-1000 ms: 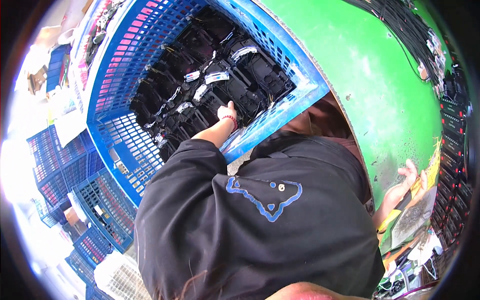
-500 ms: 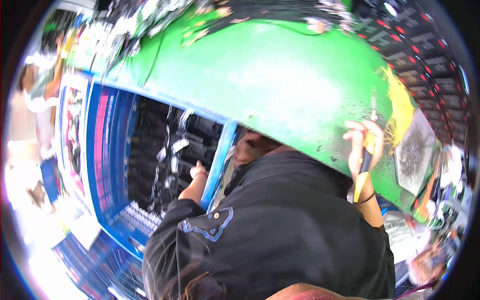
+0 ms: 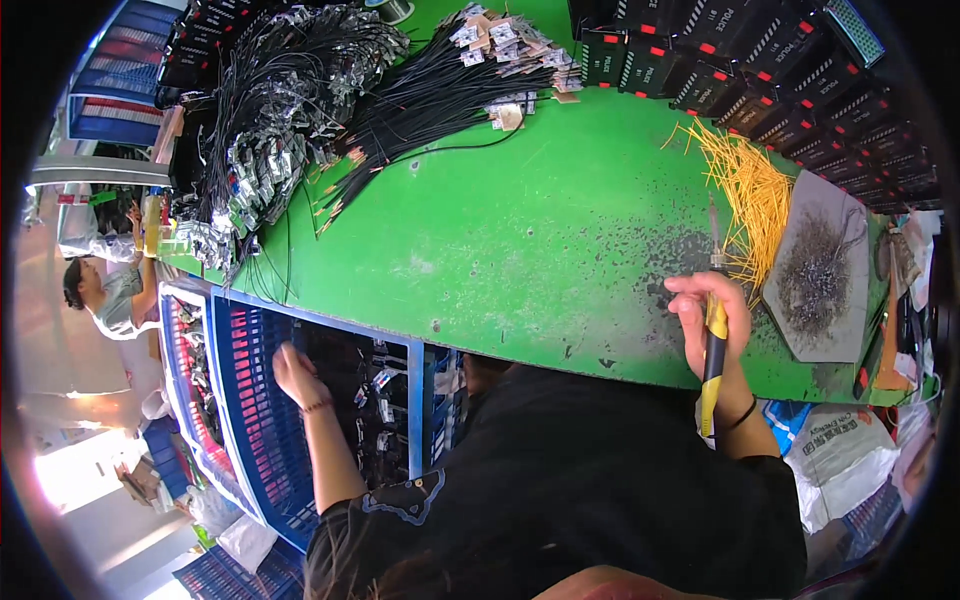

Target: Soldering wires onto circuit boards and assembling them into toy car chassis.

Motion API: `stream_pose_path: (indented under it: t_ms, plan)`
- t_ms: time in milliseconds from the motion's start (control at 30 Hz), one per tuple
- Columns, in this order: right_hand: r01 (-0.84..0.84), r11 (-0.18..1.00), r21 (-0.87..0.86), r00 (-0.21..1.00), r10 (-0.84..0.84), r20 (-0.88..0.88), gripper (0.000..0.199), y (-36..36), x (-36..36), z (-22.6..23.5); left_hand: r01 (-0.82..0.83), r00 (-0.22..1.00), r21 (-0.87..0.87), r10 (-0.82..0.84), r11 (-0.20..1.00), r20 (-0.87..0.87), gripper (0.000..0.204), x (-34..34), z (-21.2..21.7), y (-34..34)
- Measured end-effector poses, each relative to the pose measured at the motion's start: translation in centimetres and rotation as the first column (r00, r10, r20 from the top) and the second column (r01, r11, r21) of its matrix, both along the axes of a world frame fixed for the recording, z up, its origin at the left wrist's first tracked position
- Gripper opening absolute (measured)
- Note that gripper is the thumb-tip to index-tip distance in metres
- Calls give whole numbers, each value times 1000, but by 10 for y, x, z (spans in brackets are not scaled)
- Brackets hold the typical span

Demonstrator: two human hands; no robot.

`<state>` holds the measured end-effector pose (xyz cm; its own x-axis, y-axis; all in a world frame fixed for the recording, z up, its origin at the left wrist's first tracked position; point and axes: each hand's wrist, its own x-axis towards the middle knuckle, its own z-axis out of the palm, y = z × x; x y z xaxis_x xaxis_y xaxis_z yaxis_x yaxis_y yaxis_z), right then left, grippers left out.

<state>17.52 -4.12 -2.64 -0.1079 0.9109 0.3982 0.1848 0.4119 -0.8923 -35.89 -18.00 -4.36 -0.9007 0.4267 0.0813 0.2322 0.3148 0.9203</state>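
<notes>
Head view, right hand [image 3: 722, 312]: partly closed round the yellow-and-black handle of a soldering iron [image 3: 712, 368].
Soldering iron: above the green tabletop [image 3: 480, 260], pointing away from the body, just beside the loose yellow wires [image 3: 755, 200]; contact impossible to confirm.
Burn risk: could melt insulation if hot; likely cause, a wrist turn to the right during work at the crate.
Left hand [image 3: 297, 375]: loosely curled over the blue crate [image 3: 417, 405]; cannot tell if holding anything.
Black plastic parts [image 3: 384, 378]: inside the crate, crowded together, with pale connectors.
Snag risk: could hook a neighbouring lead or strain a joint on lifting, owing to crowding.
Black cables [image 3: 420, 135]: piled at the far edge of the tabletop, with dangling ends near the crate; liable to catch on a passing sleeve.
Hidden or unclear: left fingertips, crate floor, iron's power cord, heat of the tip.
</notes>
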Motion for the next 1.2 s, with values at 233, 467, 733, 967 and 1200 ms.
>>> stream_pose_path:
  t_ms: [233, 467, 733, 967, 1200]
  plan:
    - [-24, 1000, -20, 999, 24, -23, 19, 5, -4, 3, 856, 270, -288, -848, 428, -456, 6, 176, 78, 232]
    - [31, 1000, 4, 997, -31, -68, 24, 5, 1, 0, 515, 70, -673, -808, 532, -585, 13, 253, 42, 334]
    - [-41, 997, 69, 993, 48, -111, 37, 11, 10, 11, 907, -170, -410, -805, 98, -568, 17, 293, 99, 187]
    - [-71, 952, 298, 992, 37, 117, 38, 17, -4, 42, 979, -36, -198, -917, 48, -398, 23, 312, 91, 154]
    - [-15, 974, -226, 978, 61, 201, 36, 23, -17, 14, 846, -30, -489, -897, 213, -441, 14, 251, 55, 169]
